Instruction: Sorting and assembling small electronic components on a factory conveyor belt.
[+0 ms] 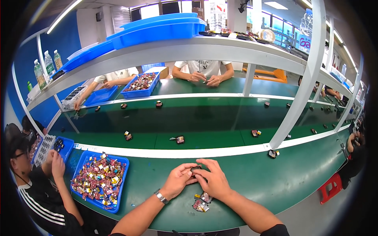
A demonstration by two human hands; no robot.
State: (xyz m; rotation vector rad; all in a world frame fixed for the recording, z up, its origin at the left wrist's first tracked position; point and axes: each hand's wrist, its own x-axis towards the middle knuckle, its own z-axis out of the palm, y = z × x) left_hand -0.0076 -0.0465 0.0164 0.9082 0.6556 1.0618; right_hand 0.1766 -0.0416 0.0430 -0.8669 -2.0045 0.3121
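My left hand (178, 181), with a metal watch on its wrist, is closed around a small black casing (195, 168). From the other side, the fingers of my right hand (215, 181) close on the same piece, partly covering it. Just below my hands, small red circuit boards with silvery and yellow parts (201, 205) lie on the green worktable (165, 216). To the left stands a blue tray (123, 185) heaped with similar red boards bearing white and yellow pieces.
Beyond a white rail (220, 152), a green conveyor (212, 118) carries several small assemblies. One black assembly (272, 153) sits near a slanted white post (293, 94). Overhead runs a shelf holding blue trays (157, 32). Co-workers sit at left, across and right.
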